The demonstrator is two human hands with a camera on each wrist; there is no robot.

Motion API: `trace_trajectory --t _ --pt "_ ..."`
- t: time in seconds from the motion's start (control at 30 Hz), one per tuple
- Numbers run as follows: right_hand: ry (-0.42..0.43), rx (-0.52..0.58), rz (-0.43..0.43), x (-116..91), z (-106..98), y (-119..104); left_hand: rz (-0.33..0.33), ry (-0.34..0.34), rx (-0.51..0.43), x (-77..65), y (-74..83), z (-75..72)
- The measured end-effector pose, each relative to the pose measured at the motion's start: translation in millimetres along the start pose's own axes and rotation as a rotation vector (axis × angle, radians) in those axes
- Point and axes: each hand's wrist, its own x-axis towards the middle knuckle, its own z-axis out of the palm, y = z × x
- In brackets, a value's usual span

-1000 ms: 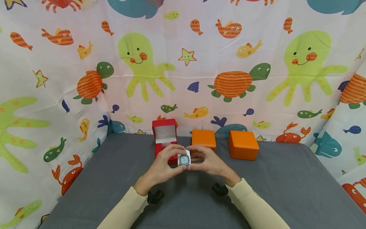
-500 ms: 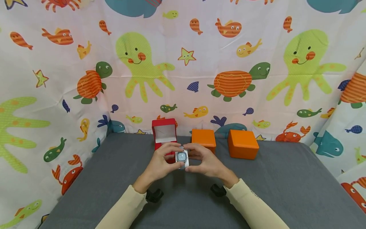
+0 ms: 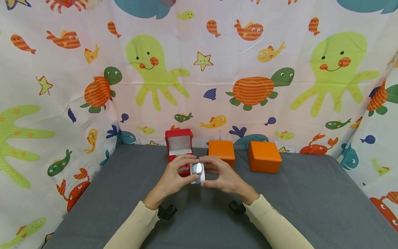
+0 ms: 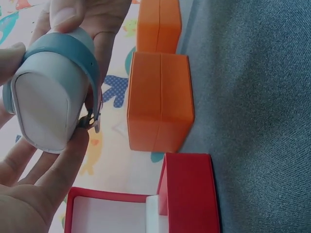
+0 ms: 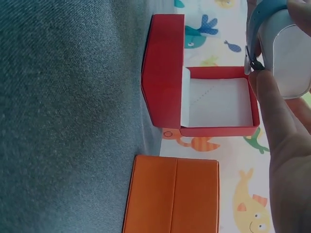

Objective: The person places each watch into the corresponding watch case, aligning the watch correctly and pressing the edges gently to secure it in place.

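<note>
Both hands hold a wristwatch (image 3: 197, 168) wrapped round a white watch pillow (image 4: 41, 111), raised over the table in front of an open red box (image 3: 179, 142). The watch has a rounded square face, bright with glare in the head view, and a blue-grey strap (image 4: 63, 46). My left hand (image 3: 174, 176) grips it from the left, thumb below and fingers above. From the right, my right hand (image 3: 228, 176) pinches it the same way. The strap's metal buckle (image 5: 255, 63) shows beside the fingers in the right wrist view.
The red box's lid stands up, showing a white lining; the hands partly cover its base. Two closed orange boxes (image 3: 221, 149), one farther right (image 3: 265, 157), stand along the back of the grey cloth-covered table (image 3: 311, 200). A sea-animal curtain (image 3: 199, 86) hangs behind.
Both hands have shifted slightly left with the watch and pillow. The watch face has tilted and now catches the light. The boxes stay put.
</note>
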Motion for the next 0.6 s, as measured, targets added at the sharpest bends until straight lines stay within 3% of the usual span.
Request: trace_trajectory --t 0.17,0.3,0.6 --pt "-0.004 -0.007 0.022 1.1 0.2 11.2 -0.019 -0.010 0.028 0.4 -1.1 -0.8" --pt "-0.014 0.003 0.052 1.0 -0.8 -4.3 -0.028 -0.017 0.026 0.1 -1.2 -0.9" --pt "-0.013 -0.014 0.059 2.8 1.2 25.9 -0.040 -0.019 0.033 0.0 -1.4 -1.4"
